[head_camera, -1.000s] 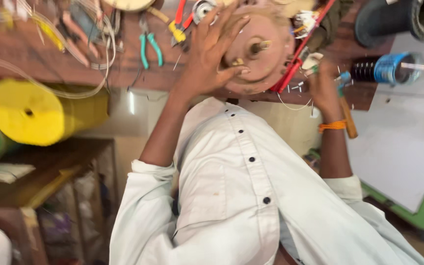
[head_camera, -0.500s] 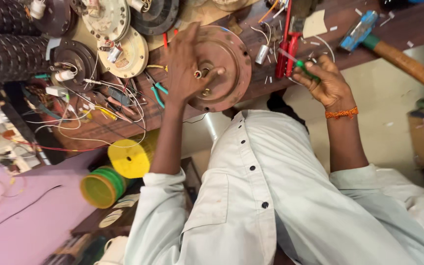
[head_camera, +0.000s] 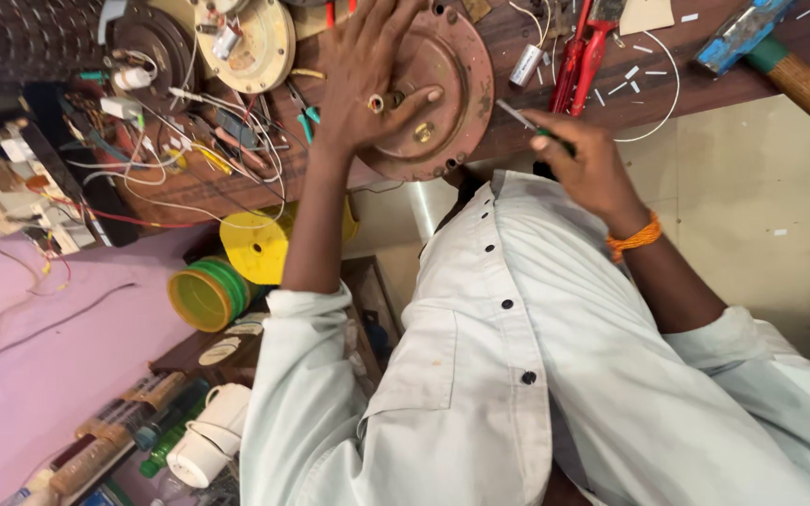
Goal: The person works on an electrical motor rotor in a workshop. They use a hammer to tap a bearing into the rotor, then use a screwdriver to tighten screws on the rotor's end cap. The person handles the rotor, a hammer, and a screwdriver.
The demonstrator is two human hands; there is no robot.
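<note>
A round brown metal motor cover (head_camera: pixel 452 103) lies on the wooden bench (head_camera: pixel 555 103). My left hand (head_camera: pixel 367 84) is spread flat on it, fingertips by the centre hub. My right hand (head_camera: pixel 583 159), with an orange thread band at the wrist, grips a thin screwdriver (head_camera: pixel 517 116) with a green handle. Its metal tip points at the cover's right edge. My white buttoned shirt (head_camera: pixel 517 375) fills the lower part of the view.
A hammer (head_camera: pixel 761 47) with a blue head lies at the top right, red pliers (head_camera: pixel 583 52) and a small white cylinder (head_camera: pixel 524 66) beside the cover. A cream motor disc (head_camera: pixel 246 37), tangled wires (head_camera: pixel 189 150), and yellow (head_camera: pixel 255 245) and green (head_camera: pixel 203 295) spools are at the left.
The view has swung and closed in on the bench. My right hand has moved a little toward the cover with the screwdriver. My left hand stays pressed on the cover.
</note>
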